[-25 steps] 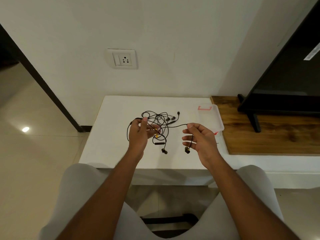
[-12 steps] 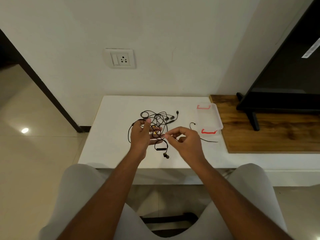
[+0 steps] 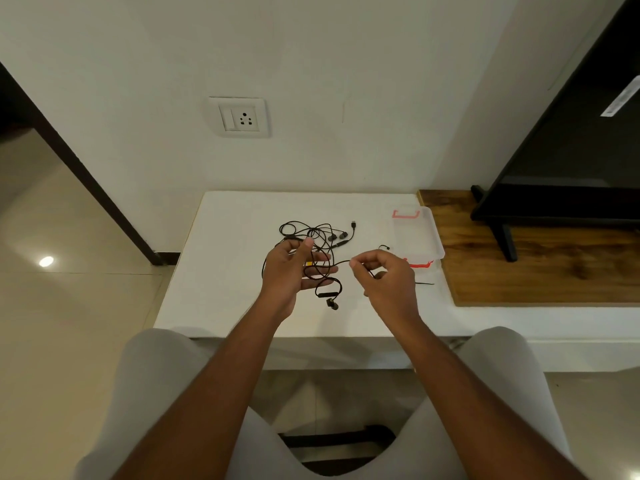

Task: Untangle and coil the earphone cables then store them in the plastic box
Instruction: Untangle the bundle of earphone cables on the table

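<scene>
A tangle of black earphone cables (image 3: 320, 237) lies on the white table (image 3: 228, 271), with earbuds and a plug at its far side. My left hand (image 3: 289, 271) is lifted over the tangle's near part, fingers fairly straight, with cable loops draped over them and its thumb against a cable. An earbud (image 3: 332, 303) dangles below it. My right hand (image 3: 384, 282) pinches one cable strand between thumb and forefinger, just right of the tangle. The clear plastic box (image 3: 417, 237) with red clasps sits to the right, closed.
A wooden board (image 3: 536, 268) lies right of the box, carrying a black TV stand (image 3: 502, 237) and screen. A wall socket (image 3: 242, 117) is above the table. My knees sit under the table's near edge.
My right hand came in from the right to the tangle, pinched a strand and has pulled it a little rightward. The left hand has stayed over the tangle.
</scene>
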The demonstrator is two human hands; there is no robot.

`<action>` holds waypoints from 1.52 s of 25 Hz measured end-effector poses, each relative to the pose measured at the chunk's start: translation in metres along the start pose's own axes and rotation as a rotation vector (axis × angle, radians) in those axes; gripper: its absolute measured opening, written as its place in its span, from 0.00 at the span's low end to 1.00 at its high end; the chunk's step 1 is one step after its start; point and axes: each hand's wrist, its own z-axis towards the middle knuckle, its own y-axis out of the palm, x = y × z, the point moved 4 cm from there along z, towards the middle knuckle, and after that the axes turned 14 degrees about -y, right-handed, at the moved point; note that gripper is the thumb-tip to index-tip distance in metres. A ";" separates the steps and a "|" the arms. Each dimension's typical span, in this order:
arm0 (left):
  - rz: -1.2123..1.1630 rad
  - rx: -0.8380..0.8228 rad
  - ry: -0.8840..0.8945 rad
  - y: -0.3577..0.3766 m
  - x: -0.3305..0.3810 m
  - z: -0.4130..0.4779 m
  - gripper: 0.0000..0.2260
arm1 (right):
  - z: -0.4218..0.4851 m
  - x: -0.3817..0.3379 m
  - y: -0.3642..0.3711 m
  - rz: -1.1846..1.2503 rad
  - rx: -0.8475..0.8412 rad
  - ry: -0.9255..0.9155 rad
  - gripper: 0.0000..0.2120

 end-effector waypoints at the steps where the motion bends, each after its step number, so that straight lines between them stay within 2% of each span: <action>1: 0.005 -0.020 -0.007 0.003 0.000 -0.001 0.10 | -0.002 0.001 0.001 -0.005 0.000 -0.002 0.00; 6: 0.028 -0.055 -0.031 0.007 -0.002 -0.003 0.09 | -0.002 0.001 0.008 -0.096 -0.023 -0.040 0.02; 11: 0.070 -0.079 -0.034 0.007 -0.004 -0.001 0.09 | -0.003 -0.014 0.019 -0.297 -0.168 -0.221 0.03; 16: 0.075 -0.039 -0.052 0.010 -0.010 0.000 0.09 | -0.003 -0.012 0.031 -0.234 -0.349 -0.218 0.09; 19: 0.047 -0.017 -0.075 0.007 -0.013 0.004 0.09 | -0.004 -0.009 0.029 -0.181 -0.401 -0.199 0.11; 22: -0.055 -0.057 -0.113 0.009 -0.014 0.007 0.10 | -0.005 -0.008 0.026 -0.225 -0.361 -0.244 0.18; 24: -0.088 -0.031 -0.132 0.008 -0.015 0.009 0.11 | -0.005 -0.011 0.023 -0.359 -0.290 -0.358 0.20; 26: -0.079 0.004 -0.138 0.005 -0.016 0.011 0.12 | -0.007 -0.015 0.027 -0.501 -0.272 -0.495 0.18; 28: -0.070 0.018 -0.148 0.002 -0.017 0.011 0.13 | -0.010 -0.018 0.036 -0.561 -0.295 -0.548 0.11; 30: -0.073 0.028 -0.153 0.003 -0.018 0.010 0.13 | -0.012 -0.021 0.041 -0.470 -0.323 -0.524 0.06; 31: -0.074 0.029 -0.149 0.003 -0.018 0.010 0.13 | -0.011 -0.021 0.039 -0.344 -0.349 -0.482 0.07; 33: -0.080 0.028 -0.135 0.002 -0.019 0.012 0.11 | -0.007 -0.018 0.030 0.017 -0.408 -0.249 0.07; 34: -0.087 0.031 -0.137 0.001 -0.019 0.013 0.10 | -0.006 -0.016 0.026 0.118 -0.432 -0.147 0.07; 35: -0.096 0.033 -0.145 -0.001 -0.020 0.014 0.10 | -0.006 -0.016 0.024 0.114 -0.439 -0.111 0.06; 38: -0.101 0.029 -0.184 0.003 -0.024 0.015 0.12 | -0.009 -0.013 0.032 -0.137 -0.426 -0.184 0.05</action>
